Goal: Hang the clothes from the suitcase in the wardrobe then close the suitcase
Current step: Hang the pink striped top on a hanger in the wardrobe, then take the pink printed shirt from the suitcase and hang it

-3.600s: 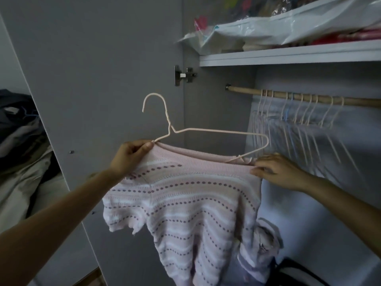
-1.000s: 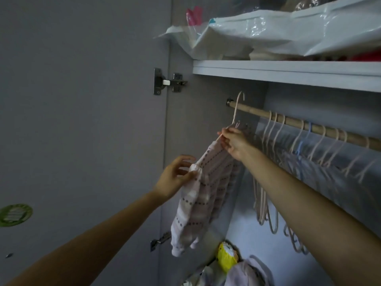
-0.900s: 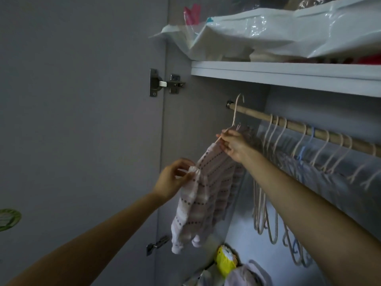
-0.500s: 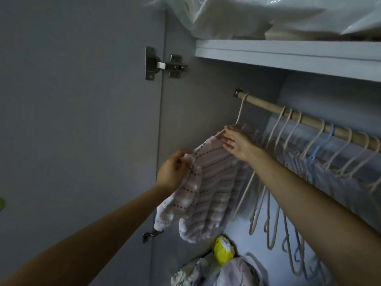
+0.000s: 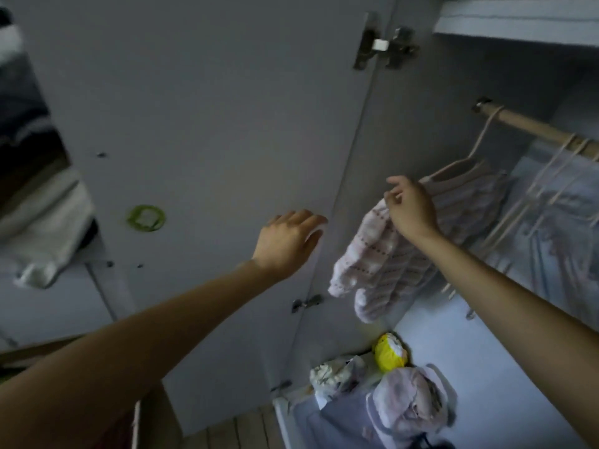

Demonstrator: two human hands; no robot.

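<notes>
**Sweater left hanging on the rail**

Both hands have let go: the one pink striped sweater (image 5: 398,254) hangs on its hanger (image 5: 466,160) at the wooden rail's (image 5: 531,124) left end, beside the side wall. Left hand (image 5: 288,241) and right hand (image 5: 410,205) hover with fingers loose, holding nothing.

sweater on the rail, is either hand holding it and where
Neither, as far as shows. The sweater hangs by its hanger on the rail. The right hand is open by its shoulder; the left hand is open, apart.
</notes>
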